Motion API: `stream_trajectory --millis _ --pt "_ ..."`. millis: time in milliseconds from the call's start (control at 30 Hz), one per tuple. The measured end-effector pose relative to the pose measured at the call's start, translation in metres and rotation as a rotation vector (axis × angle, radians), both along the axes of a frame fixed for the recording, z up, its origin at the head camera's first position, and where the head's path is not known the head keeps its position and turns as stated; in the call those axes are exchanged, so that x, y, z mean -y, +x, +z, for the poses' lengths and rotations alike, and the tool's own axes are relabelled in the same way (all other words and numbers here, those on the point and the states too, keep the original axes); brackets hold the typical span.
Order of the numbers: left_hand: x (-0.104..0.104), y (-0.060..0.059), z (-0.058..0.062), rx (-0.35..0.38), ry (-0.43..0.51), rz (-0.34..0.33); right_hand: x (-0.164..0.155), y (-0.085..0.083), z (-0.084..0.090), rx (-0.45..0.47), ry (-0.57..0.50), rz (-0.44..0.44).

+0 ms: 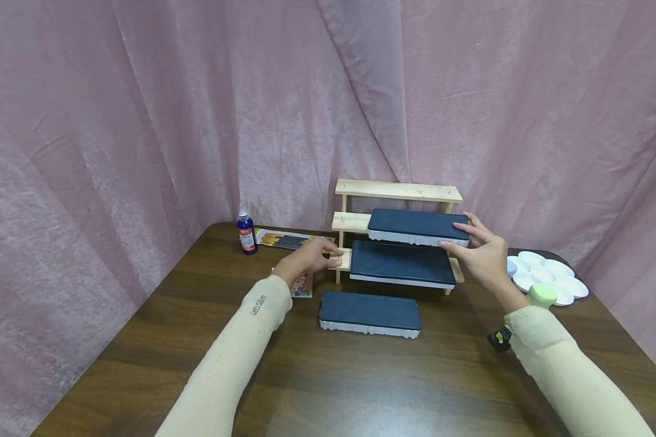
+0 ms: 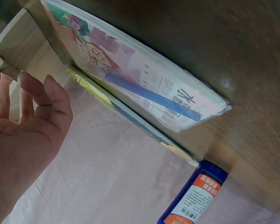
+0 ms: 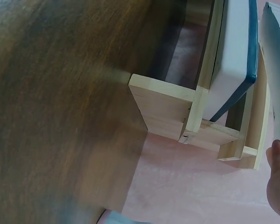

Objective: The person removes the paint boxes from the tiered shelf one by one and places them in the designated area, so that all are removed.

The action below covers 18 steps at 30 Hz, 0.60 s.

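A three-tier wooden shelf rack (image 1: pixel 399 190) stands at the back of the table. My right hand (image 1: pixel 482 252) grips the right end of a white box with a dark blue lid (image 1: pixel 418 223), thumb at its front and fingers over the top, at the middle tier. A like box (image 1: pixel 401 262) lies on the lowest tier, and another box (image 1: pixel 369 311) rests on the table in front. My left hand (image 1: pixel 313 256) pinches the left end of the lowest shelf board (image 1: pixel 344 259). In the left wrist view its fingers (image 2: pixel 32 88) curl at the wood.
Left of the rack are a blue bottle (image 1: pixel 246 233), a flat pack of brushes (image 1: pixel 284 239) and a picture-covered packet (image 2: pixel 130 70). To the right lie a white flower-shaped palette (image 1: pixel 559 268) and a green-capped container (image 1: pixel 542 295). A pink curtain (image 1: pixel 284 121) hangs behind the table.
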<state>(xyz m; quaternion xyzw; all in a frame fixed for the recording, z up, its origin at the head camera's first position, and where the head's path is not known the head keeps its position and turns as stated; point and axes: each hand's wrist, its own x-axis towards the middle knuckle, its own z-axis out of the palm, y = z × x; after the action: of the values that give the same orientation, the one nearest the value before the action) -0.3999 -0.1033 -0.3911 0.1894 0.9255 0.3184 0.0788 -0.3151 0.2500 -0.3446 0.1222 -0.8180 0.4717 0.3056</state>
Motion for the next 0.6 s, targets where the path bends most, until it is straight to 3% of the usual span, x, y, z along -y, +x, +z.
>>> stream_trajectory --millis 433,600 --pt "0.001 0.000 0.000 0.000 0.005 -0.005 -0.008 0.005 -0.004 0.007 -0.066 0.025" --pt "0.001 0.001 0.001 0.004 0.004 -0.006 -0.024 -0.010 -0.021 0.017 -0.052 0.015"
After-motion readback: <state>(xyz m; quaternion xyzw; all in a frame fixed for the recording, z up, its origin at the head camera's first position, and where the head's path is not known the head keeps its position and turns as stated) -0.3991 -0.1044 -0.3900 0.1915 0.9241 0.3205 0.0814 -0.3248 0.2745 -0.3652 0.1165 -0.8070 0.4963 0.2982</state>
